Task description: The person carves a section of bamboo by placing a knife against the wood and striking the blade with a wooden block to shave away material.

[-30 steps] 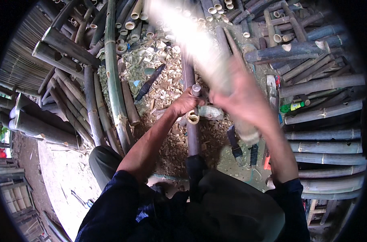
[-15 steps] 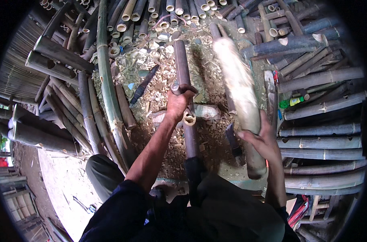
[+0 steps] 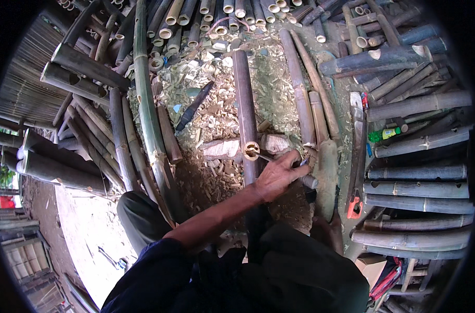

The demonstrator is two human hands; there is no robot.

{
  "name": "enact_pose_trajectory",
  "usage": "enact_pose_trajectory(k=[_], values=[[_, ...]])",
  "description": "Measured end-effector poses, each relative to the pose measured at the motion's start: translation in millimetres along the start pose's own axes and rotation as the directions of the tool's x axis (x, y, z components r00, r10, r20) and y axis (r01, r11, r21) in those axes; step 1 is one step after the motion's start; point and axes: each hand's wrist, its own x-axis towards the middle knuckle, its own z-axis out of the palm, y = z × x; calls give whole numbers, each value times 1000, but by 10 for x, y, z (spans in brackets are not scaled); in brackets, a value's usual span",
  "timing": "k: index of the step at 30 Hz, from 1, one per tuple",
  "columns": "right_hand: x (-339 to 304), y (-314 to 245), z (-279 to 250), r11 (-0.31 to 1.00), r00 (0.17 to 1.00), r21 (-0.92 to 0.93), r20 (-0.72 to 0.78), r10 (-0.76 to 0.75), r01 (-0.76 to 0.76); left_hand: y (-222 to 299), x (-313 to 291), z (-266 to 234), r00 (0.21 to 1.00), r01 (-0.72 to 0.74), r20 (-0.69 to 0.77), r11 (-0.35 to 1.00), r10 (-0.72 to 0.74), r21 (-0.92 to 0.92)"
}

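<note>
Floor point(image 3: 271, 78): strewn with pale chips point(image 3: 221, 115); sides and far end crowded by bamboo stacks point(image 3: 415, 189).
Bamboo tube point(image 3: 243, 99): laid lengthwise, centre, in front of the person; crossed over a pale-cut log point(image 3: 276, 143); round-edged opening seen in its upper face.
Left hand point(image 3: 280, 177): placed just right of the tube; fingers curled around a chisel point(image 3: 309, 181).
Chisel: slanted; thin metal shaft pointed at the opening, dark handle end stuck out to the right; exact tip contact could not be told.
Club point(image 3: 328, 175): thick, rounded, grey-brown; positioned right of the chisel handle.
Right hand point(image 3: 328, 235): seen at the club's lower end, partly hidden by the knee point(image 3: 313, 261); whether fingers were clenched or released could not be told.
Left of tube: dark knife point(image 3: 194, 107) laid on chips; long green pole point(image 3: 143, 94) farther left.
Right side: orange-handled saw point(image 3: 355, 207) laid lengthwise; green bottle point(image 3: 383, 134) placed among the bamboo.
</note>
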Motion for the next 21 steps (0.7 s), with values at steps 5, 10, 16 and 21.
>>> enact_pose_trajectory(k=[5,10,16,21], values=[[-168,-165,220,898,995,-430,-89,54,-87,33,-57,209,993,-45,-115,989,29,-139],[-204,-146,266,879,999,-474,21,-50,54,6,-130,194,992,29,-120,995,-41,-99],[-252,-250,327,906,1000,-423,6,-28,28,28,-73,122,984,85,-143,985,-107,-152],[-284,-353,353,872,999,-489,-7,-51,41,-5,-18,36,973,83,-193,972,-127,-222]])
